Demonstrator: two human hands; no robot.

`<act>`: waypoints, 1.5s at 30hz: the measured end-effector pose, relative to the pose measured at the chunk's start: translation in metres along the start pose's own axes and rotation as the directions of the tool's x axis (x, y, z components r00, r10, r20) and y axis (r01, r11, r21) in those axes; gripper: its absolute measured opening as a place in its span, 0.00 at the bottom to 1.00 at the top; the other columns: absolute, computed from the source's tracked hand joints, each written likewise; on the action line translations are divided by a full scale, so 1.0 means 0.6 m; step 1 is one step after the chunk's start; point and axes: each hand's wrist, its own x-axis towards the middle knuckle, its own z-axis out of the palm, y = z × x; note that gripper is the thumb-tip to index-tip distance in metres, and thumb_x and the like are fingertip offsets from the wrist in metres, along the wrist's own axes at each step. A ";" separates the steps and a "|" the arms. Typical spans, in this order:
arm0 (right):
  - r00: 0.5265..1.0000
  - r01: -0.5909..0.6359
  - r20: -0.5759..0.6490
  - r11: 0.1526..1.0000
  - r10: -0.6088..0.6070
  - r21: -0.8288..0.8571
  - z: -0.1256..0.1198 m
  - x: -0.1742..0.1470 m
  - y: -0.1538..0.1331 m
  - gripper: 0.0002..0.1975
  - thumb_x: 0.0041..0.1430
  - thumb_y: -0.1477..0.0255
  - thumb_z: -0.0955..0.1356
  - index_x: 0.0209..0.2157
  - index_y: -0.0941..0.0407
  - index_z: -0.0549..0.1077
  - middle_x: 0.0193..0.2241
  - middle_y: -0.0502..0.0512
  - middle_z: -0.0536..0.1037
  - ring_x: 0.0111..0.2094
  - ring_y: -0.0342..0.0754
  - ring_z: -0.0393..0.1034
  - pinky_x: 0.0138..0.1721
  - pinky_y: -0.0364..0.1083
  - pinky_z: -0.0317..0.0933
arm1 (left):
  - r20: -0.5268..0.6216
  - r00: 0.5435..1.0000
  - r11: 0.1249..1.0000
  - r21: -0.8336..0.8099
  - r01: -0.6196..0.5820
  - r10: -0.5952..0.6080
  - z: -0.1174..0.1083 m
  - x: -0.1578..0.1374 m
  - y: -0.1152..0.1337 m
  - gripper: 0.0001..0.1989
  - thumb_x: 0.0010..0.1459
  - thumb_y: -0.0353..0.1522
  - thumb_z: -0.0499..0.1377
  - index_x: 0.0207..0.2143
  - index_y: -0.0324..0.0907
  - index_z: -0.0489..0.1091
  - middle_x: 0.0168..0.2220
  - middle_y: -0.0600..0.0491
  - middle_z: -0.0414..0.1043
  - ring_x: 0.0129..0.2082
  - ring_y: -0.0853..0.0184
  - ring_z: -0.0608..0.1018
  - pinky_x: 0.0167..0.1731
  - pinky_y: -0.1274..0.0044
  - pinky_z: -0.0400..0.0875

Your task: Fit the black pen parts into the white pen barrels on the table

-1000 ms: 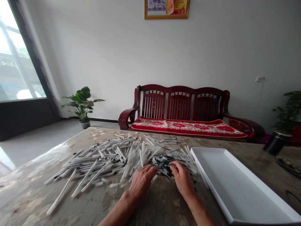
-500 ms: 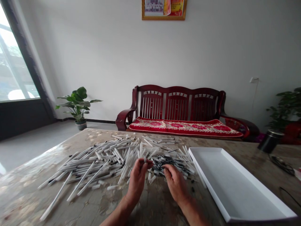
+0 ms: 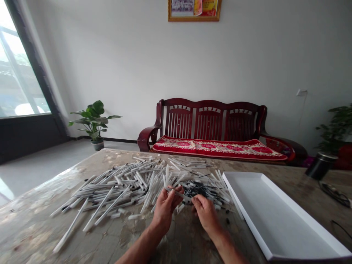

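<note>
My left hand (image 3: pixel 165 205) is closed around a translucent whitish pen barrel (image 3: pixel 180 194), which points to the right. Close to the barrel's right end, my right hand (image 3: pixel 205 211) is pinched shut. What lies between its fingertips is too small to make out. Beyond the hands spreads a heap of white pen barrels (image 3: pixel 110 194), some with dark ends. A pile of black pen parts (image 3: pixel 196 189) lies just behind my right hand. Short whitish tubes (image 3: pixel 134 216) that look like caps lie at the near edge of the heap.
To the right a shallow white box (image 3: pixel 291 220) rests on the patterned tabletop (image 3: pixel 110 249). A black canister (image 3: pixel 321 165) and a dark cable (image 3: pixel 334 194) are at the table's far right. Behind stand a red wooden bench (image 3: pixel 209 123) and a potted plant (image 3: pixel 95 121).
The pen barrel now shows lengthwise between my hands, where before only a short end showed at my left fingertips. Both hands are closer together. The whole view has shifted slightly.
</note>
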 end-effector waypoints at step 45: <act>0.985 0.060 -0.160 0.998 -0.065 -0.036 -0.018 0.013 0.007 0.18 0.64 0.58 0.61 0.36 0.53 0.78 0.28 0.53 0.82 0.29 0.49 0.76 0.29 0.42 0.65 | -0.135 0.988 0.998 -0.002 0.070 -0.069 -0.005 0.013 -0.011 0.06 0.56 0.26 0.65 0.30 0.37 0.70 0.35 0.47 0.81 0.31 0.68 0.83 0.33 0.78 0.80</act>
